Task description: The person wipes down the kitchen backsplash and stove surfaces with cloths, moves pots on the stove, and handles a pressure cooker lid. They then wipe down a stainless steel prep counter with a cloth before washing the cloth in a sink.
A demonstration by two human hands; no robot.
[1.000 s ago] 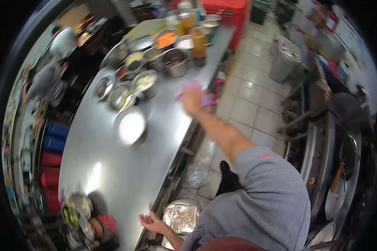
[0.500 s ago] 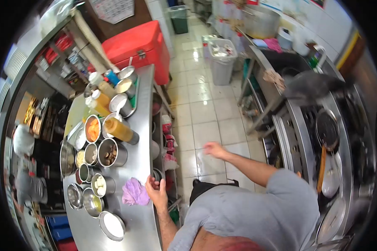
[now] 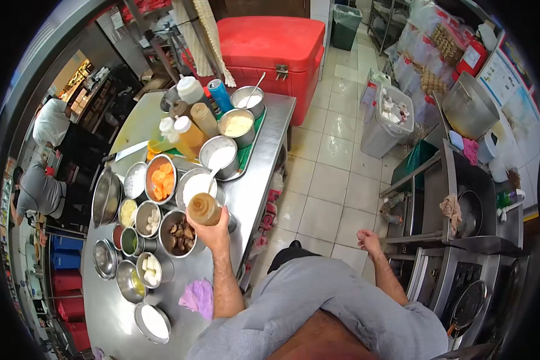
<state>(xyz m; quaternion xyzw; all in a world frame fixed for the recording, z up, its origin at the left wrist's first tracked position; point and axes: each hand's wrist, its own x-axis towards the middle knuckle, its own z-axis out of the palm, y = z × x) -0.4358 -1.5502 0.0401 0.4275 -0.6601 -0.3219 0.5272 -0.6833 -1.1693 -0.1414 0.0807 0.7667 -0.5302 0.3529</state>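
Observation:
My left hand point(image 3: 215, 231) is wrapped around a squeeze bottle of brown sauce point(image 3: 203, 208), between the steel bowls and the counter's edge. Right beside it stand a pot of browned mushroom-like pieces point(image 3: 179, 236) and a bowl of white contents point(image 3: 197, 186) with a spoon in it. A purple cloth point(image 3: 198, 298) lies on the counter near my left forearm. Over the floor on the other side, my right hand point(image 3: 369, 242) hangs with its fingers loosely bent and nothing visible in them.
Several steel bowls of ingredients, one with orange slices point(image 3: 161, 182), cover the steel counter point(image 3: 246, 204). A knife point(image 3: 126, 151) lies behind them. Beyond stand a red cooler point(image 3: 264, 51) and a grey bin point(image 3: 387, 120). A pan point(image 3: 469, 303) rests on the stove at right.
My left hand has moved forward from the counter edge and taken hold of the sauce bottle. My right hand has drawn away toward the stove side. The view has turned left.

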